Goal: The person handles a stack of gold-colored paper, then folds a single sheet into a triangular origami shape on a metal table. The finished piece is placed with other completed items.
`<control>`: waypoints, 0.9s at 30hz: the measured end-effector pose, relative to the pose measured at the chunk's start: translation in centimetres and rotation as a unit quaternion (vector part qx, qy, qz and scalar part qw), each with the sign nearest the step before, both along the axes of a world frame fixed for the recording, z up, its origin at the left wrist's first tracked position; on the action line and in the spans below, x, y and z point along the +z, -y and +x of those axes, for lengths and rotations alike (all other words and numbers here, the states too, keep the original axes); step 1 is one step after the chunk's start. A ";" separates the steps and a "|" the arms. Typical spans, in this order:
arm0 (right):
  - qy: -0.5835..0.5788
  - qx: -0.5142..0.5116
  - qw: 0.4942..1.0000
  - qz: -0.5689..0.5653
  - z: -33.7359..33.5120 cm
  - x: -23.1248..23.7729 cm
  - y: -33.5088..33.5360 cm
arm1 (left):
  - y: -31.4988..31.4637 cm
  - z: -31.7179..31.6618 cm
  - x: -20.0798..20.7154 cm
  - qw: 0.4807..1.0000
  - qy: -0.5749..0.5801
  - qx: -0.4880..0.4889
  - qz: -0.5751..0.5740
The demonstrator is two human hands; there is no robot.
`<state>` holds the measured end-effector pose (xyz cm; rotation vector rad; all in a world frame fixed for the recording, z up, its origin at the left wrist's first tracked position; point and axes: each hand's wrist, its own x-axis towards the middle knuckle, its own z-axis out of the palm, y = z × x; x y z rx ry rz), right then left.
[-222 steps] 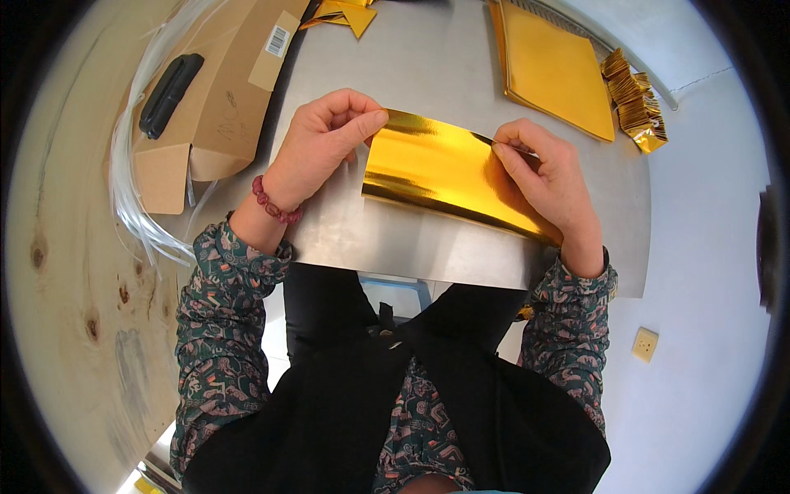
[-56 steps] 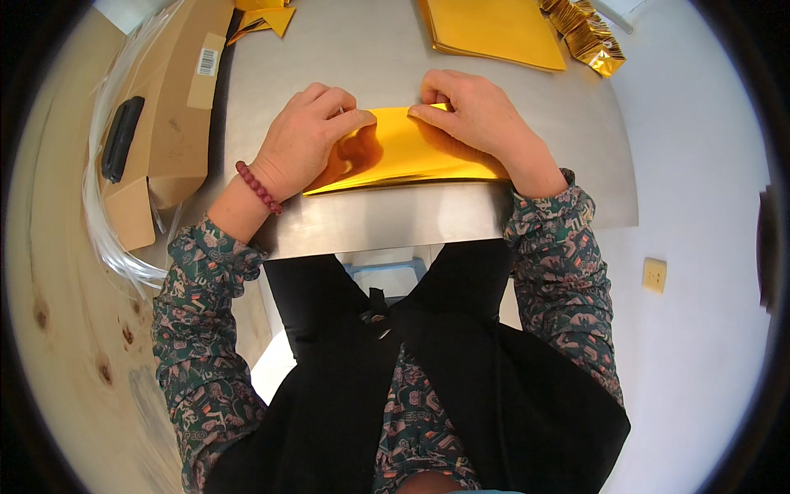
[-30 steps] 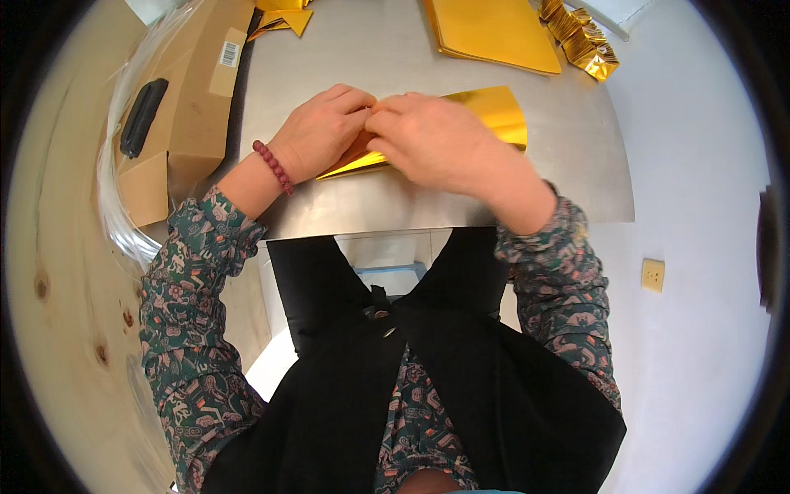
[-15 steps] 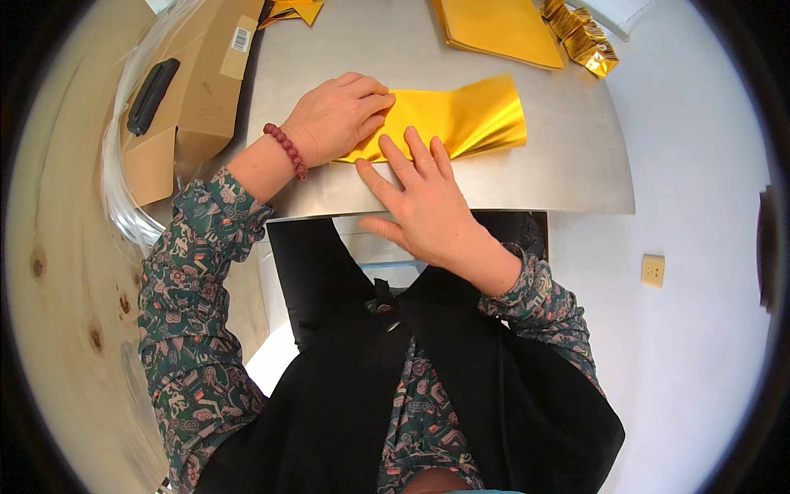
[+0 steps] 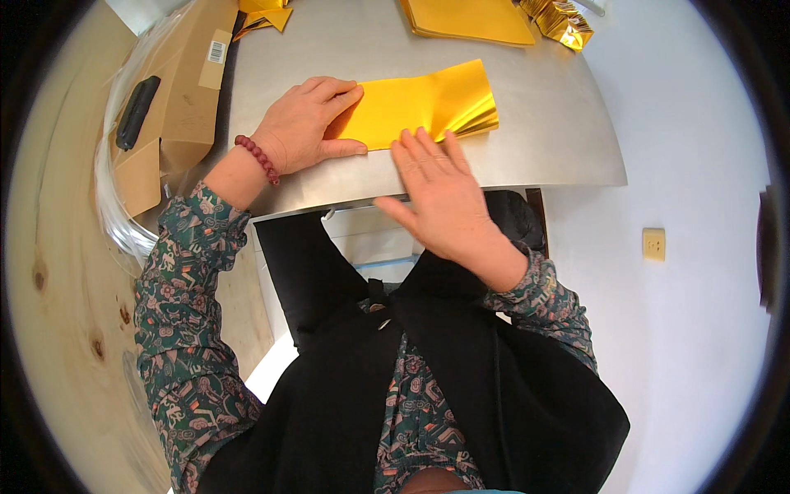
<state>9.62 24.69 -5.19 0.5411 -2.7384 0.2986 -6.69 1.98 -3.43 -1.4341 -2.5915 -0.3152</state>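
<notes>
While the gold sheet lies at the upper centre of the frame on the metal table, its right end bowed upward, my left hand spans its left end, thumb and forefinger spread apart rather than clenched. My right hand is flat and released, its fingertips at the sheet's lower edge. A stack of gold sheets and a pleated gold strip appear at the upper right, a cardboard box at the upper left.
</notes>
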 end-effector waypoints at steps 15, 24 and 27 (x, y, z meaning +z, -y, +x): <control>0.059 -0.141 0.988 0.024 0.8 4.9 -5.0 | 0.0 0.0 0.1 1.000 0.004 0.011 -0.025; 0.041 0.032 0.998 0.025 -10.6 1.4 -0.6 | 0.0 -0.3 0.2 1.000 0.008 -0.025 0.008; 0.080 0.030 0.995 0.045 -10.4 0.9 -2.1 | 0.1 -0.3 0.1 1.000 0.013 -0.025 0.007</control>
